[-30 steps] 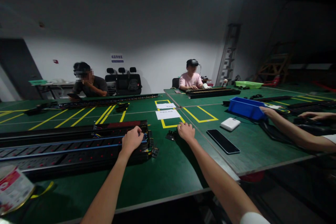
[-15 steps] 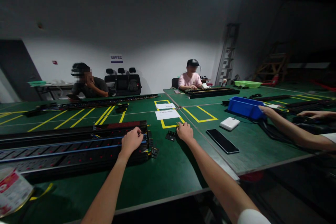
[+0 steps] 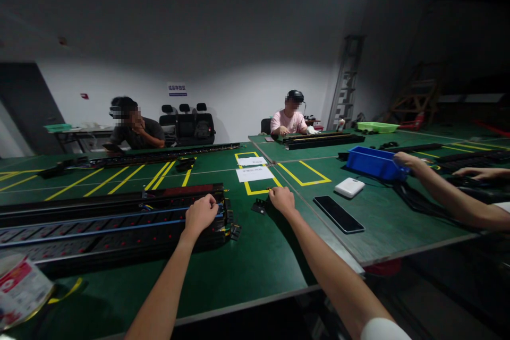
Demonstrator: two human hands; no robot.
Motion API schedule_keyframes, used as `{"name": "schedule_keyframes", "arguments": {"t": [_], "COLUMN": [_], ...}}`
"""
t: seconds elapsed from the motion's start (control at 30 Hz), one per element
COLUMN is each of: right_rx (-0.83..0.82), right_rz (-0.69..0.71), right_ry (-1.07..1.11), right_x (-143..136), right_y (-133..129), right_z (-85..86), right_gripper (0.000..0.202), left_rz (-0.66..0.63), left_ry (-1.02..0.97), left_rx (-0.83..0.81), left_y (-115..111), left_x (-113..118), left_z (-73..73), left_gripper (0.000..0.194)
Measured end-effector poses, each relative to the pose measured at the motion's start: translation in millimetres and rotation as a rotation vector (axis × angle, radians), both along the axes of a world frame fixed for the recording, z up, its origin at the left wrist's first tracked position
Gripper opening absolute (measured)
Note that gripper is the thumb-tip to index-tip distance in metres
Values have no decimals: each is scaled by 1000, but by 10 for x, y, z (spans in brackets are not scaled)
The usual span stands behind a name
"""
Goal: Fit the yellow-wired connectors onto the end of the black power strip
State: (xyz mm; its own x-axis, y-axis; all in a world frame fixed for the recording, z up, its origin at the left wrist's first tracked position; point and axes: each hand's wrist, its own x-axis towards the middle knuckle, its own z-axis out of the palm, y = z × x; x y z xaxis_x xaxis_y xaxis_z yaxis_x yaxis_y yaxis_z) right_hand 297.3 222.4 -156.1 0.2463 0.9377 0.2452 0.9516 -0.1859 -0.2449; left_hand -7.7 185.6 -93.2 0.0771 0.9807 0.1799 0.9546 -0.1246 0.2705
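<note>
Several long black power strips [image 3: 131, 234] with red dots lie side by side at the left, blue lines running along them. My left hand [image 3: 202, 213] rests on their right end, its fingers curled together; what they grip, if anything, is hidden. Wires and small black end pieces [image 3: 235, 231] stick out beside that end. On the green table my right hand [image 3: 282, 201] is closed in a pinch, with a tiny yellowish bit showing at the fingertips that I cannot make out. Just left of it lies a small black bracket-like part [image 3: 258, 206].
Right of my hands are a phone [image 3: 338, 214], a white box-shaped device [image 3: 349, 187] and a blue bin [image 3: 374, 163], with a co-worker's hand at it. Paper sheets [image 3: 255, 173] lie ahead. A tub [image 3: 24, 287] stands front left. Two people sit across the table.
My two hands stay in nearly the same places, the right fingers shifting only slightly. At the right, the co-worker's hand has moved a little at the blue bin.
</note>
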Motion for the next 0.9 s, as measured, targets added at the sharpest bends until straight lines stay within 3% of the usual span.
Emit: {"name": "schedule_keyframes", "arguments": {"t": [0.43, 0.9], "right_rx": [-11, -27], "right_rz": [-65, 34], "right_ry": [29, 29], "right_x": [82, 38], "right_y": [41, 23], "right_z": [-53, -36], "right_gripper": [32, 32], "left_rz": [-4, -11], "left_ry": [23, 1], "left_rx": [0, 7], "left_y": [-30, -22], "left_x": [15, 7], "left_z": [26, 14], "left_gripper": [23, 20]}}
